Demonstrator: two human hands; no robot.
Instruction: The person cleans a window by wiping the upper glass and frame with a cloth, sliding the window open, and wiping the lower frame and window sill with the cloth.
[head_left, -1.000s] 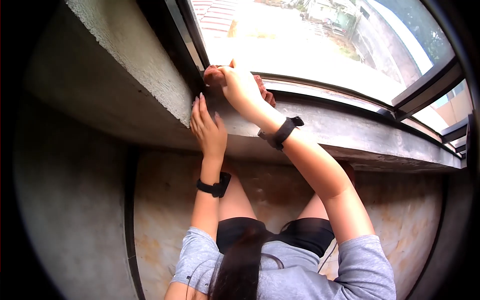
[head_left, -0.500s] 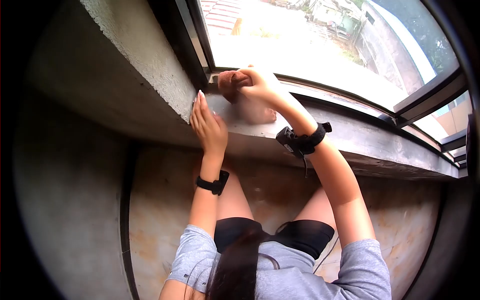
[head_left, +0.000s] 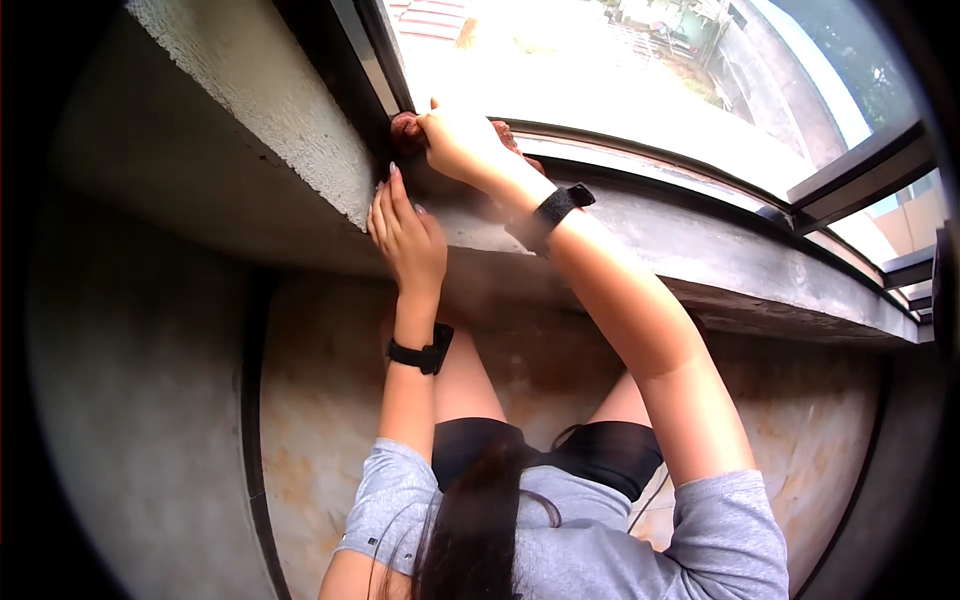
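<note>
A reddish-brown cloth [head_left: 407, 132] is pressed into the corner where the window frame [head_left: 375, 70] meets the sill. My right hand [head_left: 462, 148] is closed on it, and part of the cloth sticks out on the far side of the hand, along the frame's bottom rail. Just below, my left hand [head_left: 408, 235] lies against the edge of the rough side wall [head_left: 290, 130] at the sill's left end, its fingers stretched out and holding nothing. A black band is on each wrist.
The grey concrete sill [head_left: 680, 235] runs to the right below the window. A dark frame bar [head_left: 860, 175] crosses the window at the right. Beneath the sill are my legs and a stained, light-coloured surface [head_left: 800, 430].
My right hand and the cloth first came back from the corner, to the right, and are now in the corner again. My left hand has stayed by the wall edge.
</note>
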